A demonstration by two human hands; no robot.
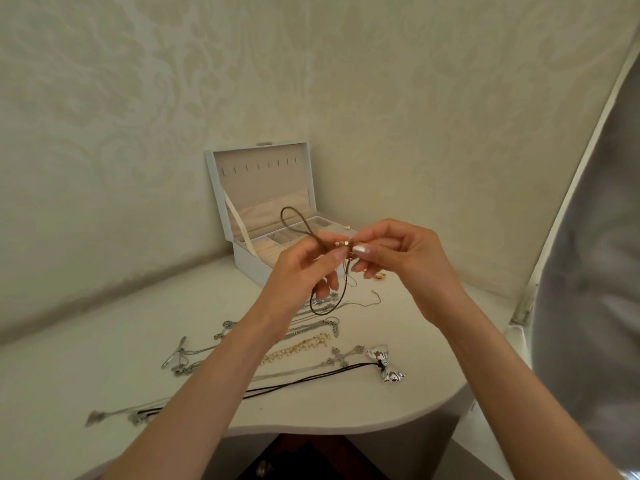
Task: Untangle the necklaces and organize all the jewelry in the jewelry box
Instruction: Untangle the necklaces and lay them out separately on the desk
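Pinching the brown cord necklace [282, 218] at its gold beads [341, 243], left hand [304, 271] and right hand [405, 258] form one closed grip, thumbs nearly touching; cord loops above it, dangles below, jewelry box [247, 259] beyond.

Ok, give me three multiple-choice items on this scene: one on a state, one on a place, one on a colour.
1. The jewelry box is: A shut, B open, C upside down.
2. The silver bow pendant lies: A in the box, B on the table, C in a hand.
3. The cord pinched by the left hand and right hand is: A brown, B red, C blue.
B, its lid stands up; B, it rests near the table's front edge; A, its loop shows brown.
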